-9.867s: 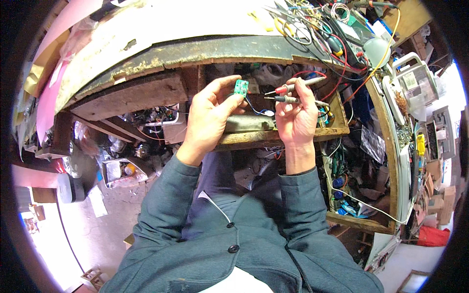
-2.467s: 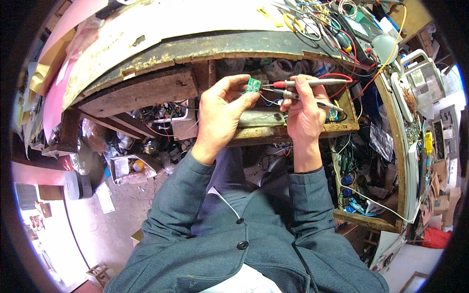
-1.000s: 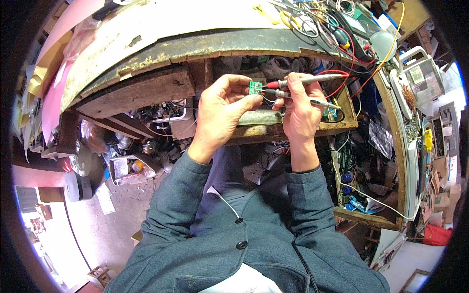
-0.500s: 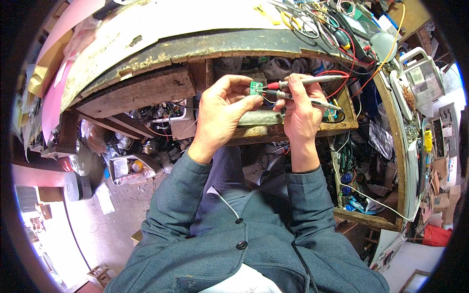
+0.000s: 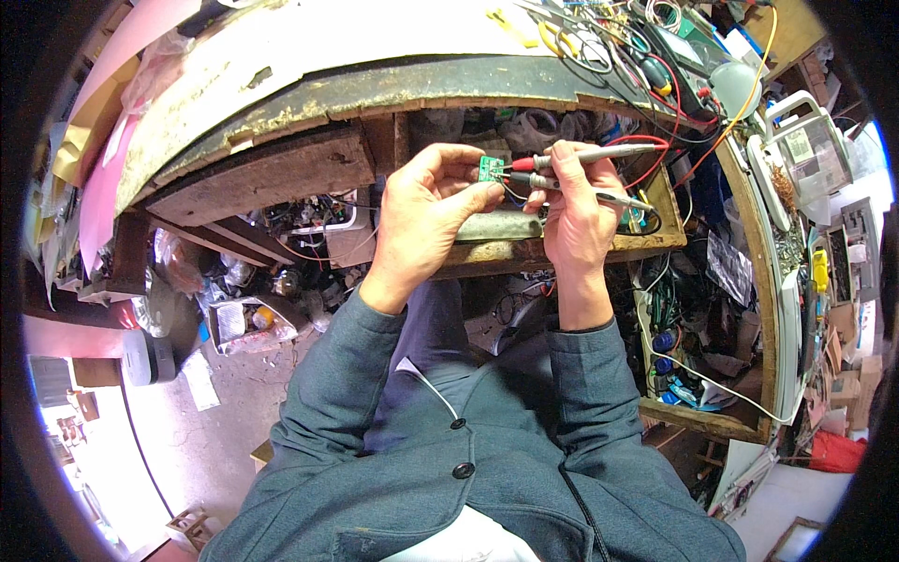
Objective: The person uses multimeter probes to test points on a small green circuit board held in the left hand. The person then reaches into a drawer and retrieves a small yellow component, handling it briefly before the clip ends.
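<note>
Between the thumb and fingers of my left hand [image 5: 426, 215] is a small green circuit board [image 5: 491, 170]. My right hand [image 5: 579, 211] is closed around two multimeter probes, side by side like chopsticks. The red probe [image 5: 527, 165] lies above the black probe [image 5: 524, 180], and both point left. Their tips reach the right part of the board; whether each one touches a contact is too small to tell. Red and black leads trail off to the right from the probes. Both hands are over an open wooden drawer [image 5: 524, 251].
A worn workbench [image 5: 309, 89] spans the far side. At its right lie tangled wires, a dark multimeter [image 5: 688, 89] and yellow-handled pliers [image 5: 559, 42]. A wood-framed compartment [image 5: 763, 323] of cables and scraps stands on the right. A box of odds and ends [image 5: 253, 323] sits at lower left.
</note>
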{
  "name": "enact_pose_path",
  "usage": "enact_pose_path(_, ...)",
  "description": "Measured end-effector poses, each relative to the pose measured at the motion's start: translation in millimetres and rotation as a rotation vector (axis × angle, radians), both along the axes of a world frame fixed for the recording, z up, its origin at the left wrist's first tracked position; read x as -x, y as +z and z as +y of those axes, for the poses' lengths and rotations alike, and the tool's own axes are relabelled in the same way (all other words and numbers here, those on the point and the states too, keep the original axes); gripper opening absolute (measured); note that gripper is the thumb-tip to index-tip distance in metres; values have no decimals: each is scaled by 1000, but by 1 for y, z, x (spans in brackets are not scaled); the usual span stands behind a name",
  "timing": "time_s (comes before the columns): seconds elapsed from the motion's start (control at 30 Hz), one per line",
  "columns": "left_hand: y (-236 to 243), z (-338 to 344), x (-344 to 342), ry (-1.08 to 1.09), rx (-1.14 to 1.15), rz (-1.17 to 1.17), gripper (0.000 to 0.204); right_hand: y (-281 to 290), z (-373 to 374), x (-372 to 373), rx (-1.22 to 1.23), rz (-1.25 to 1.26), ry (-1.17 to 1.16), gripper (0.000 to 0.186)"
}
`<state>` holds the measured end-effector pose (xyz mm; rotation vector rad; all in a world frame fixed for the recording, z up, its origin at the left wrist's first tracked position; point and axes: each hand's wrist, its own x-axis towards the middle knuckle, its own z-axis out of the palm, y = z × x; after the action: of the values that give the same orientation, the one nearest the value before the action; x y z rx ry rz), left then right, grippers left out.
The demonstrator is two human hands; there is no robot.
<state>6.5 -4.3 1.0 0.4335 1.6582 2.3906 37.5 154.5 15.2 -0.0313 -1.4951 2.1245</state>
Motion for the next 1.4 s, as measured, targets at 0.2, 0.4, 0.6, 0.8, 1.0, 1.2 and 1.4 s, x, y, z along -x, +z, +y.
enact_pose_path(0.2,-1,-1,-1,3,-4,-4,33,-2,1,0,-8,-10,17,17)
enact_pose_path(0.4,2,2,-2,1,12,-37,32,0,0,0,-29,-39,-29,14)
enact_pose_path(0.6,0,0,-2,6,-2,-15,31,0,0,1,2,-28,40,15)
enact_pose_path(0.8,-1,2,-2,14,18,-12,30,0,2,1,14,-31,47,14)
enact_pose_path(1.0,-7,2,1,29,26,20,33,-1,4,0,7,-52,67,13)
enact_pose_path(1.2,-1,0,-3,33,38,10,32,2,0,1,-3,-34,45,15)
enact_pose_path(1.4,-3,2,0,0,-12,-17,34,1,1,1,19,7,-30,14)
